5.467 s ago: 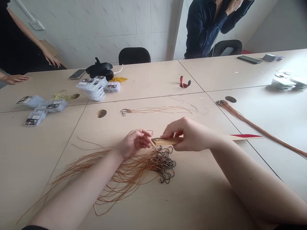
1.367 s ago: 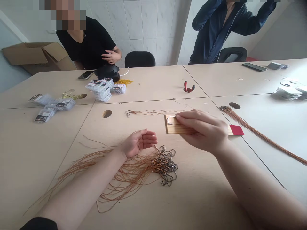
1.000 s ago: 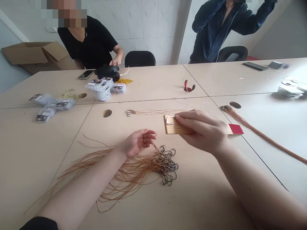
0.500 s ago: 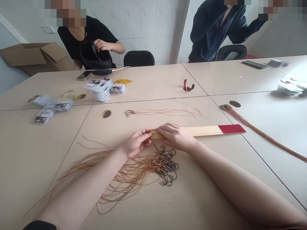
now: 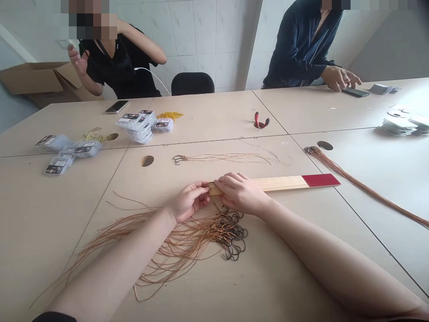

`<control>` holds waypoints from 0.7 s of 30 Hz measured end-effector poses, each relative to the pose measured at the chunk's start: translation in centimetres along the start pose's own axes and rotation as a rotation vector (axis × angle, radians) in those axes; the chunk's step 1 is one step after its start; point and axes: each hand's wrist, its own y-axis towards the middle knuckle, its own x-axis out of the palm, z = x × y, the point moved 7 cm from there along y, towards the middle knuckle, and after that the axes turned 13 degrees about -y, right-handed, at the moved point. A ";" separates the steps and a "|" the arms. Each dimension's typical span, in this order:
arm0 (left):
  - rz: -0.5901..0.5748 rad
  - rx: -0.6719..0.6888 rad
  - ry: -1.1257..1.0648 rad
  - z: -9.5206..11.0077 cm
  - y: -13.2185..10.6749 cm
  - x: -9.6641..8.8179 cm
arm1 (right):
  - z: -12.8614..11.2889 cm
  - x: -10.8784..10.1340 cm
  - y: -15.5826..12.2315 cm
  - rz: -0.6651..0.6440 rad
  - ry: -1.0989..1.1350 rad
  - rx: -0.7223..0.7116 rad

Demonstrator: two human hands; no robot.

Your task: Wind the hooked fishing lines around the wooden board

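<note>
A flat wooden strip [image 5: 283,184] with a red right end lies across the middle of the table. Over its left part, my right hand [image 5: 240,194] is closed, fingers on top. My left hand [image 5: 190,202] pinches at the strip's left end, where part of a dark fish hook [image 5: 209,186] shows; the rest is behind the fingers. Just below both hands rests a pile of fish hooks [image 5: 233,235] tied to brown lines [image 5: 161,250], which run leftward under my left forearm. Behind the strip lies a small row of hooks on lines [image 5: 179,158].
A bundle of hooked lines [image 5: 355,185] stretches along the right. Red-handled pliers [image 5: 260,120] stand in a table hole. Stacked plastic boxes [image 5: 139,127] and a phone [image 5: 117,106] are at the left. Two people are across the table, one with hands at another phone [image 5: 355,92].
My hands stay at the strip's left end, nearly unmoved. Across the table, one person has lifted the black device off the table; the other has lowered their hands to a phone.
</note>
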 end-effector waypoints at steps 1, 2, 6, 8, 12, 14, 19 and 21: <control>-0.005 0.001 0.001 0.0 0.0 0.1 | 0.0 0.0 0.0 -0.007 0.000 0.000; -0.006 0.000 0.003 0.0 0.0 0.1 | -0.1 -0.1 0.1 -0.012 -0.002 0.000; 0.036 -0.001 0.023 0.0 0.0 0.0 | -0.2 0.0 0.1 -0.017 -0.018 -0.008; 0.089 0.018 0.080 0.1 -0.1 -0.1 | -0.1 0.2 0.1 -0.029 -0.026 -0.015; 0.224 0.082 0.387 1.1 -0.4 -0.7 | -0.2 0.9 -0.1 -0.051 -0.032 -0.045; 0.293 0.115 0.563 2.0 -0.8 -1.0 | -0.2 1.1 -0.1 -0.052 -0.032 -0.046; 0.298 0.291 0.856 4.3 -1.9 0.2 | -0.2 1.5 -0.2 -0.053 -0.003 -0.046; 0.292 0.353 0.910 4.8 -2.2 0.8 | -0.2 1.6 -0.2 -0.065 0.014 -0.045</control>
